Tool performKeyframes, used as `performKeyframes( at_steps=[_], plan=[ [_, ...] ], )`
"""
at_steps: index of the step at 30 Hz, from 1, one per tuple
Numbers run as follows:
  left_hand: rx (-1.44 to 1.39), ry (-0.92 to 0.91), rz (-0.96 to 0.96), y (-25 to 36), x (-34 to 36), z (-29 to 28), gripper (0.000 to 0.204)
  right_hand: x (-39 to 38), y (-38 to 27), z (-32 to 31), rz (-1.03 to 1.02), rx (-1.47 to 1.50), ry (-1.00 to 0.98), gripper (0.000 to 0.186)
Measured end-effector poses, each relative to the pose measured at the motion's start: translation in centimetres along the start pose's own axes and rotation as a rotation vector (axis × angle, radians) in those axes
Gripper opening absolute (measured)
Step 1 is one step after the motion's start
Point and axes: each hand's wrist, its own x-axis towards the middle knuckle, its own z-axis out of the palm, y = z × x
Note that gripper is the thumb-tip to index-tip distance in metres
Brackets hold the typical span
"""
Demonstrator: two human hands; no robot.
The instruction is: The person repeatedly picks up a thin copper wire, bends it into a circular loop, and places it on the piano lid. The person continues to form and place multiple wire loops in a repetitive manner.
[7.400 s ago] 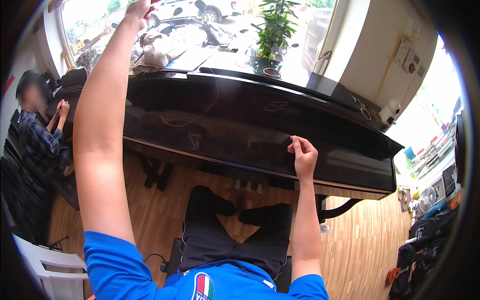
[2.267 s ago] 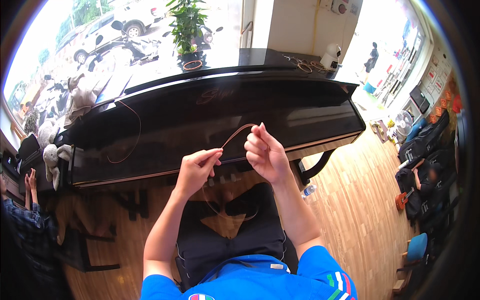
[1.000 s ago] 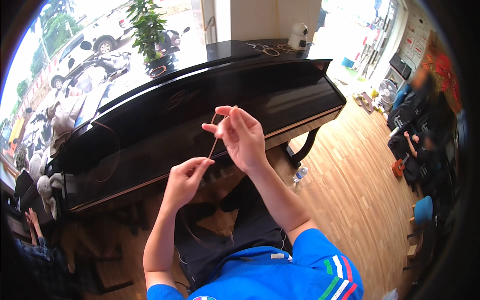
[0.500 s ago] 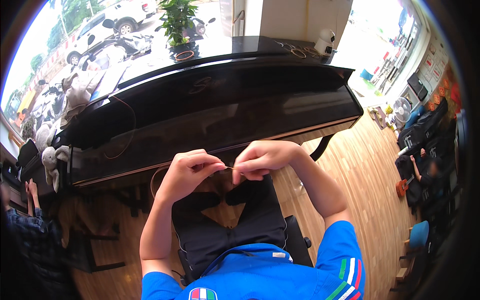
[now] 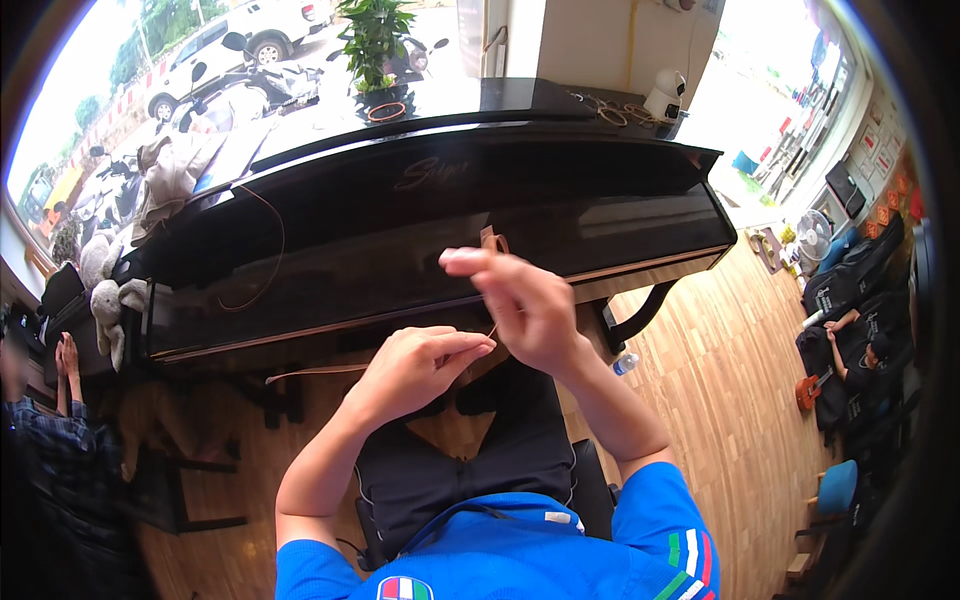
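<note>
Floor (image 5: 690, 420) spreads beside piano edge (image 5: 640, 268); left hand (image 5: 425, 362) pinches brown cord (image 5: 320, 373).

Interior of a street-level room, most likely a music shop or music teaching studio: a long black piano (image 5: 360, 250) stands along the window, and a small orange guitar-like instrument (image 5: 807, 393) and black padded bags (image 5: 838, 285), some shaped like instrument cases, line the right side. The street-front setting is shown by the large window, with a white pickup (image 5: 235, 45) and motorbikes (image 5: 270, 92) outside, and by the bright doorway (image 5: 755, 110); wood-plank flooring (image 5: 690, 420) and wall-mounted papers (image 5: 878, 145) complete the furnished interior.
</note>
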Motion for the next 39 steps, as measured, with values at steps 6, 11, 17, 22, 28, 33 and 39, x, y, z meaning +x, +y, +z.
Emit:
performKeyframes(
  at_steps=[6,11,17,22,28,33,39],
  plan=[
    [0.047,0.125,0.037,-0.1,-0.3,-3.4,0.011,-0.3,0.8,-2.5,0.633,0.260,-0.781,0.025],
    [-0.267,0.064,-0.131,-2.5,0.7,-3.0,0.011,-0.3,3.9,-2.7,0.874,0.725,-0.814,0.034],
    [-0.677,0.172,-0.204,-4.3,3.8,-1.8,0.022,-1.3,8.2,-1.9,0.826,1.340,-0.632,0.037],
    [-0.958,0.100,-0.349,-7.0,6.4,-2.4,0.034,-0.4,11.5,0.7,0.820,1.193,-0.311,0.033],
    [-1.081,0.185,-0.331,-11.3,9.1,-3.6,0.028,1.4,14.5,1.8,0.867,0.708,-0.274,0.030],
    [-0.998,0.257,-0.288,-13.9,9.8,-2.8,0.030,1.0,15.9,2.6,1.008,0.767,-0.312,0.038],
    [-1.007,0.264,-0.218,-14.5,9.1,-2.3,0.026,0.2,16.7,2.1,1.021,1.286,-0.315,0.056]
  ],
)
